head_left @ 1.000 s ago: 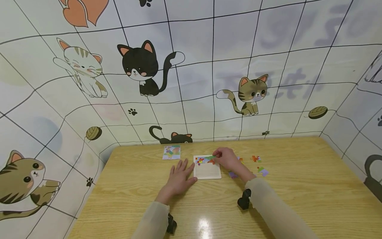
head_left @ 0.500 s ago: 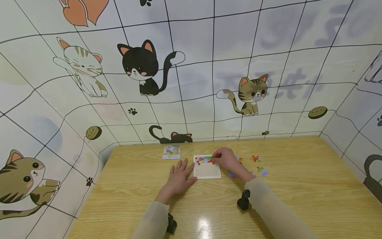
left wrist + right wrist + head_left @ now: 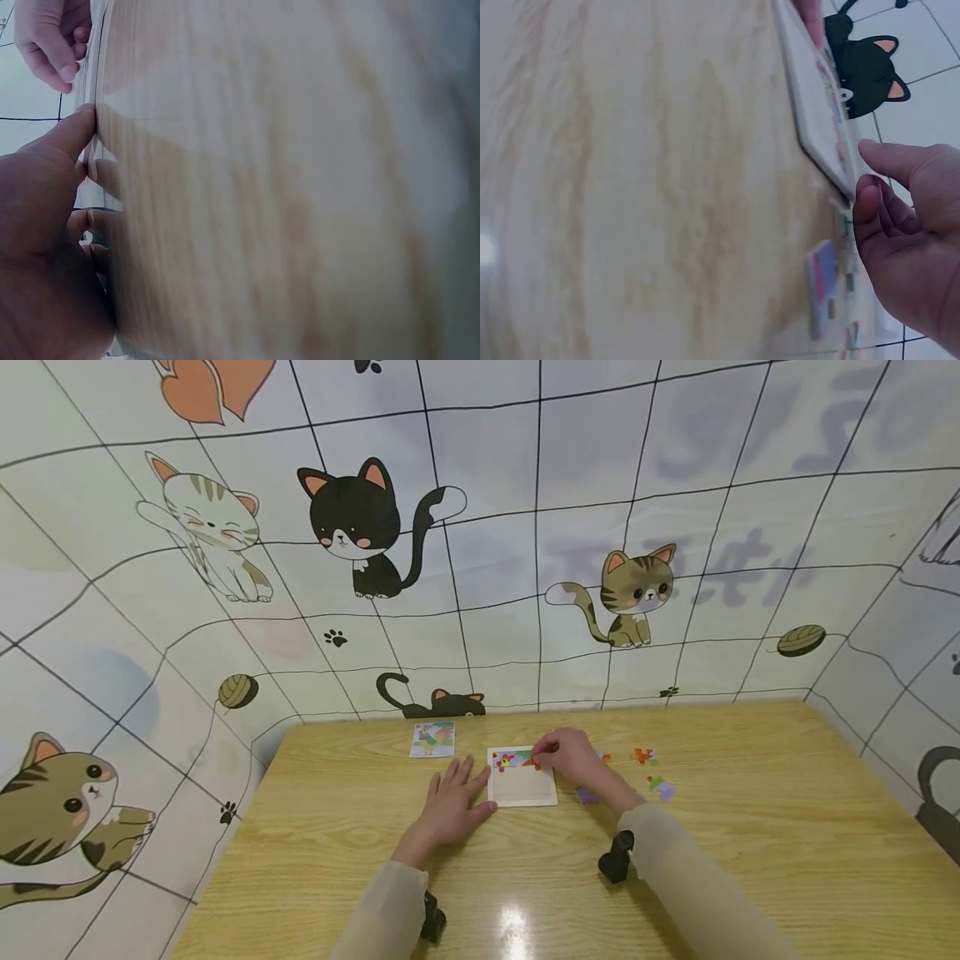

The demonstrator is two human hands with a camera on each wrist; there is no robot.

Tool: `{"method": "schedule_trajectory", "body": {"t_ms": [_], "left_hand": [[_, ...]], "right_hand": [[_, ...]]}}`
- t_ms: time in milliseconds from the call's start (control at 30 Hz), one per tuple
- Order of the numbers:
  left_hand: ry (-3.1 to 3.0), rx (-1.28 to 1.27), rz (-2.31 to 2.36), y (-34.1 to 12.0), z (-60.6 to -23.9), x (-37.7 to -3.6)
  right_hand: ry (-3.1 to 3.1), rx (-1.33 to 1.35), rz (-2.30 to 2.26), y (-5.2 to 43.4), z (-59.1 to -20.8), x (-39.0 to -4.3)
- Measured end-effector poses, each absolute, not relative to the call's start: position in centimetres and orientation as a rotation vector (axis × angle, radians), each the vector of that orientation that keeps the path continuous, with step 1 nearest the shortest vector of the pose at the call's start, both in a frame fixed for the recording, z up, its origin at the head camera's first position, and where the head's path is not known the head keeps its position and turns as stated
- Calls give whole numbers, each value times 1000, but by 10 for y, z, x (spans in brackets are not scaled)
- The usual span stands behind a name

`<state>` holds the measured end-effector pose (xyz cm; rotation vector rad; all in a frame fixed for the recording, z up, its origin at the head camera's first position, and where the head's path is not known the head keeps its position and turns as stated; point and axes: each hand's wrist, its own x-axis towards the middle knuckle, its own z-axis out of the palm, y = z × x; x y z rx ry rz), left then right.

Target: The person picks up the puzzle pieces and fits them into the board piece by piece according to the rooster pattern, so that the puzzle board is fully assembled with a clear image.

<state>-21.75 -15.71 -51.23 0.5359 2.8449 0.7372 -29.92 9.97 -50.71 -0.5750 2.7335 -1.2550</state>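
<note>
Fingers are spread on the worktop (image 3: 780, 827) by the left hand (image 3: 450, 807); whether something is pinched by the curled right hand (image 3: 573, 758) is unclear. Near the far edge, the puzzle tray (image 3: 522, 787) is probably steadied, pieces (image 3: 662, 788) kept rightward for reach.

Hands (image 3: 448, 810) at puzzle tray (image 3: 522, 788), loose pieces (image 3: 662, 788)
</note>
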Motion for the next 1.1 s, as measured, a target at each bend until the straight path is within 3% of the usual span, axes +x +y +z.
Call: {"method": "schedule_trajectory", "body": {"t_ms": [400,1100], "left_hand": [[2851,545,768,-159,-514,-218],[2841,525,759,-155,-513,-217]], "right_hand": [[2655,-558,-1311,138,-484,-302],[2626,-598,-1194,169,-503,-298]]}}
